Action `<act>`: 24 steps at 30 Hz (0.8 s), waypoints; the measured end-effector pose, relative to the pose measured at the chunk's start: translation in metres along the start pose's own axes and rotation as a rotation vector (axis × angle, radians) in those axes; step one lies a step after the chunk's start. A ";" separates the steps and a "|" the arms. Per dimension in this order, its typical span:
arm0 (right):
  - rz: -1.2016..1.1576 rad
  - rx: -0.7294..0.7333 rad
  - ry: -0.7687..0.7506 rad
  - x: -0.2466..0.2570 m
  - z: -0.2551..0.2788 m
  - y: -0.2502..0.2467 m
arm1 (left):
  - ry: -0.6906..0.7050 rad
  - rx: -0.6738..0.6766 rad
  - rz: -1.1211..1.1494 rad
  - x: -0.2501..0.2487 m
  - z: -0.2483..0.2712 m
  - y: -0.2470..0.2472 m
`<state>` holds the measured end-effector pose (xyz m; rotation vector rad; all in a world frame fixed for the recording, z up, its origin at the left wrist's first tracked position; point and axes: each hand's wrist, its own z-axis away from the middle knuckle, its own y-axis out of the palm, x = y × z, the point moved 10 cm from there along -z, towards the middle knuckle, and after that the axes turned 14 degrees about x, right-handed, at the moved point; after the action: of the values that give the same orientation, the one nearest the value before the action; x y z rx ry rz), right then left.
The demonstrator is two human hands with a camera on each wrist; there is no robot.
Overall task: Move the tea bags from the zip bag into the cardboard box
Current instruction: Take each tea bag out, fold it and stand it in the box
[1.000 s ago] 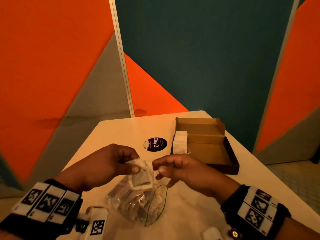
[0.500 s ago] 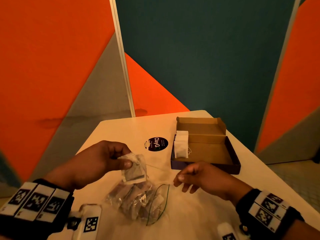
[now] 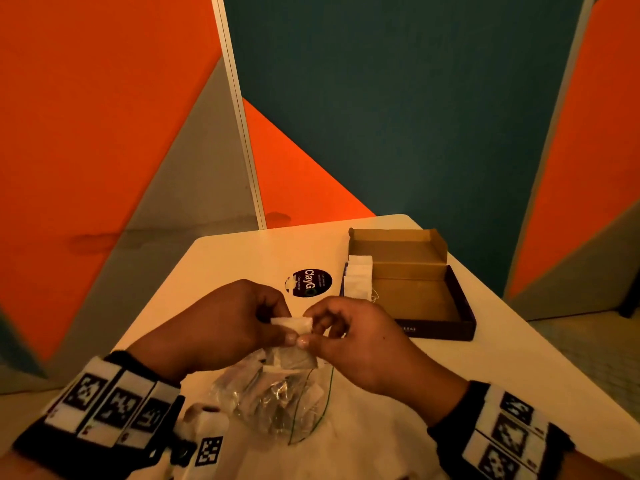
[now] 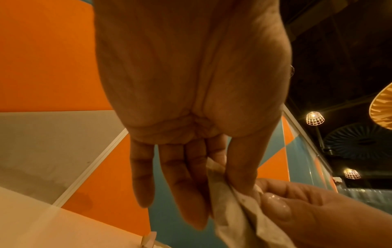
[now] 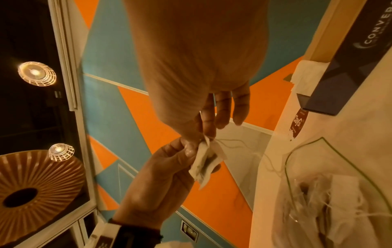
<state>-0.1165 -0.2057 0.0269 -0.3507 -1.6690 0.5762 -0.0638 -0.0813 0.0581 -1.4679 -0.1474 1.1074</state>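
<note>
The bench [image 3: 242,258] carried the box [image 3: 415,299] at its far right, open, with white tea bags [image 3: 358,282] standing on edge against its left wall. Nearer than the box and to its left, the zip bag [image 3: 277,400] lay slumped with its green-edged mouth toward the box, more bags inside.

Above the zip bag, both hands met on one tea bag [image 3: 292,323]. Half a second earlier the right hand [image 3: 360,344] had been apart, drawing the string; now it had closed in again beside the left hand [image 3: 221,327]. Each grip was a narrow thumb-and-finger pinch on the tea bag, other fingers loose. That likely meant the string was being tidied before the carry to the box.

The tea bag hung crumpled, long axis roughly vertical, its thread [image 5: 231,144] trailing boxward.
</note>
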 end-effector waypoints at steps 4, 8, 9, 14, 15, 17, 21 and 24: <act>-0.117 -0.017 0.028 -0.011 -0.002 -0.002 | -0.023 -0.027 0.043 0.002 0.001 -0.002; -0.293 -0.026 0.070 -0.024 -0.001 -0.002 | -0.030 -0.038 0.119 0.007 0.004 -0.002; -0.327 -0.032 0.077 -0.026 -0.001 -0.001 | -0.028 -0.045 0.140 0.008 0.004 -0.002; -0.413 -0.069 0.096 -0.032 0.002 -0.005 | -0.009 -0.071 0.250 0.013 0.005 -0.003; -0.387 -0.066 0.093 -0.031 0.002 -0.005 | -0.008 -0.069 0.250 0.012 0.004 -0.003; -0.298 -0.059 0.081 -0.027 0.002 -0.006 | -0.017 -0.062 0.210 0.010 0.004 -0.002; -0.118 -0.105 0.073 -0.020 0.002 -0.009 | -0.028 -0.079 0.108 0.002 0.004 -0.001; -0.241 -0.129 0.086 -0.028 0.003 -0.010 | -0.032 -0.083 0.141 0.003 0.007 0.000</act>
<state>-0.1132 -0.2295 0.0095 -0.2583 -1.6395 0.2718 -0.0664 -0.0745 0.0581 -1.5538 -0.1143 1.2515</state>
